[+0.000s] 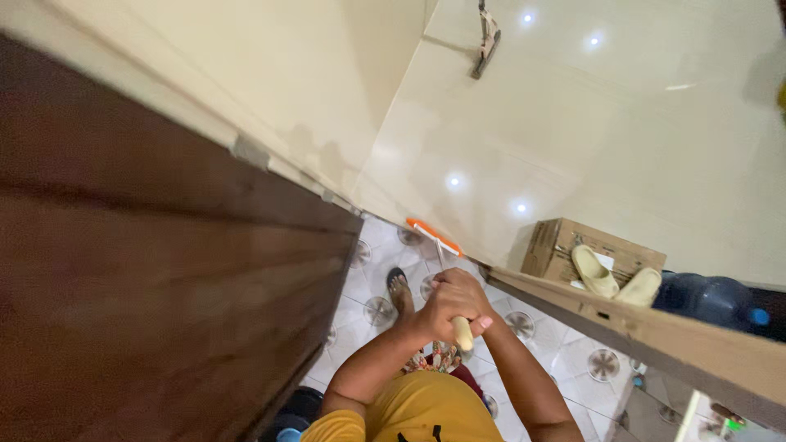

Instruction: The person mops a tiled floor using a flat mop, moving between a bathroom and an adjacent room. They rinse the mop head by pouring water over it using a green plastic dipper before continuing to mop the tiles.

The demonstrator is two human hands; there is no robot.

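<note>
Your left hand [446,307] and right hand [473,301] sit stacked at lower centre, fingers wrapped tight around the pale mop handle [463,331]. From your fingers the handle runs up to the orange mop head [434,236] on the patterned floor tiles [573,352], seemingly against the wall's foot. A cardboard box [565,245] carrying beige slippers [594,272] sits at right.

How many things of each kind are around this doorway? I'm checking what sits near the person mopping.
Long-handled floor tool with orange head, gripped by left hand and right hand: 1
Cardboard box: 1
Pale slippers on the box: 2
Blue water jug: 1
Wooden door: 1
Total: 6
</note>
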